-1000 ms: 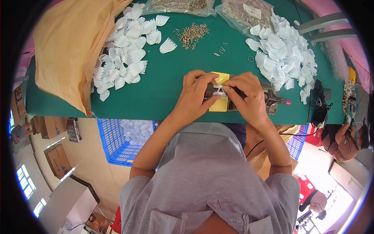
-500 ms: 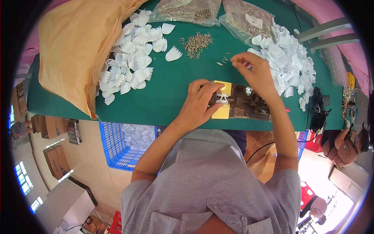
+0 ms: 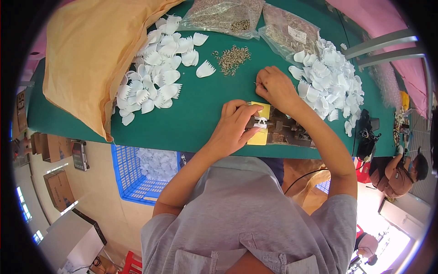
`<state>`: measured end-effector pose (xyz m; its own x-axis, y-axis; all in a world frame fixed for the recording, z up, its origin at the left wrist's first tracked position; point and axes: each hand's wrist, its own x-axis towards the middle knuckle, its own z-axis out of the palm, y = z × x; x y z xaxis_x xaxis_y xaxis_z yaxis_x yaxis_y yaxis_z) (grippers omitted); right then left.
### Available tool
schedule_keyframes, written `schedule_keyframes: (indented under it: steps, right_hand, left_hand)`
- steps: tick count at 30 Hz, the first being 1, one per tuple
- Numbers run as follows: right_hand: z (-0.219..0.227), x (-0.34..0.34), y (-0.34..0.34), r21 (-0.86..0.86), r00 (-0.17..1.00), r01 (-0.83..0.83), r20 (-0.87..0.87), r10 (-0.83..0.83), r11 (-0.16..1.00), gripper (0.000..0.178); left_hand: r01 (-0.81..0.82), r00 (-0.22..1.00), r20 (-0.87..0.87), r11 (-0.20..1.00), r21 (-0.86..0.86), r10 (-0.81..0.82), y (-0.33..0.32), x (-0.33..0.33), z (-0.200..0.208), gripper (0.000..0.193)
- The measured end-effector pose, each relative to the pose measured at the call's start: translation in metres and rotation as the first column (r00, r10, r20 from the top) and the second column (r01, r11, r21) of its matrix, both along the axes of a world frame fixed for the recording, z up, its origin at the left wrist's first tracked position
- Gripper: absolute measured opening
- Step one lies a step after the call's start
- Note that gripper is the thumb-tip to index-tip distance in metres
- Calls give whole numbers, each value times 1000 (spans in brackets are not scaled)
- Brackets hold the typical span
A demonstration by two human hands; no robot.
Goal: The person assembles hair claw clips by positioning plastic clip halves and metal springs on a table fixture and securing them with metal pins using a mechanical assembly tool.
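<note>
- Looking down in the head view, the left hand [image 3: 234,125] lies at a dark metal fixture [image 3: 278,137] near the front edge of the green desk [image 3: 191,112].
- Its thumb and forefinger lie on either side of a small white part [image 3: 260,123], over a yellow plate [image 3: 258,139]; whether this grip presses on the part or only frames it, I cannot tell.
- The white part sits at the left end of the fixture, partly masked by the fingers, its finer shape too small to make out.
- The right hand [image 3: 276,86] is above the desk beyond the fixture, fingers curled inward; its grip faces away, so I cannot tell whether it pinches anything.
- The right forearm covers the fixture's far right end.
- Near the right hand lies a heap of small metal pieces [image 3: 233,60], single shapes blurred together.
- White toothed pieces pile up at left [image 3: 157,80] and right [image 3: 329,80]; the tan sack [image 3: 91,59] overlaps the left pile.
- Two clear bags [image 3: 219,18] [image 3: 285,34] lie behind; the left one and the sack are cut off above.
</note>
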<state>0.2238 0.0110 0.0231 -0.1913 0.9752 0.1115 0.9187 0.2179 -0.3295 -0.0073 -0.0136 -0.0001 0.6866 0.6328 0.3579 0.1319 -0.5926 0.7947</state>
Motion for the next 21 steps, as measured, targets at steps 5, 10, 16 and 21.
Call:
schedule_keyframes:
  steps: [5,10,16,21]
  right_hand:
    - [37,0,-33,-193,918,118,-353,-181,974,10]
    - [66,-10,-73,-78,949,-96,-307,67,992,12]
    - [71,-16,-80,-89,977,-111,-190,92,990,14]
    - [69,-16,-87,-124,986,-137,-116,123,983,18]
  left_hand:
    - [-10,1000,3,1000,-1,10,0,1,1,56]
    - [-9,999,34,998,-67,12,2,0,-2,58]
    - [-8,999,39,997,-72,10,0,3,-2,59]
    - [-10,999,42,995,-95,14,-3,2,-1,59]
